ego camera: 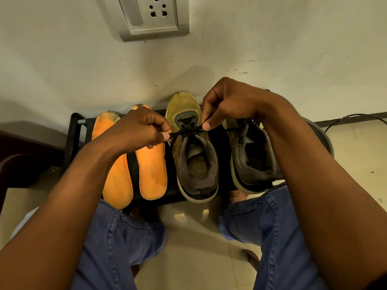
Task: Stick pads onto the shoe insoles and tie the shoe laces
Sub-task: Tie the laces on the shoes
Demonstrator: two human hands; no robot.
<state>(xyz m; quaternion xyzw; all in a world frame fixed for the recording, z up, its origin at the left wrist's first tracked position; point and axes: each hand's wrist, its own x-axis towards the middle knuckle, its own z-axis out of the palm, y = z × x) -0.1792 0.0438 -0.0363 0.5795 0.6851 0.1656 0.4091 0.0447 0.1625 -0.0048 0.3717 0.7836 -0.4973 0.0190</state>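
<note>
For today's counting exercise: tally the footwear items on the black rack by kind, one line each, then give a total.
Orange insoles: 2
Yellow shoes: 2
Total: 4

Both hands pinch the black lace (188, 129) over the left yellow shoe (191, 147): left hand (136, 130) pulls one end leftward, right hand (228, 103) grips the other end by thumb and forefinger. Lace taut between them (knot state unclear). Second shoe (251, 155) just right, partly under the right wrist. Two orange insoles (138, 168) lie left, side by side, on a dark rack (73, 135). Socket (154, 14) on wall above.
</note>
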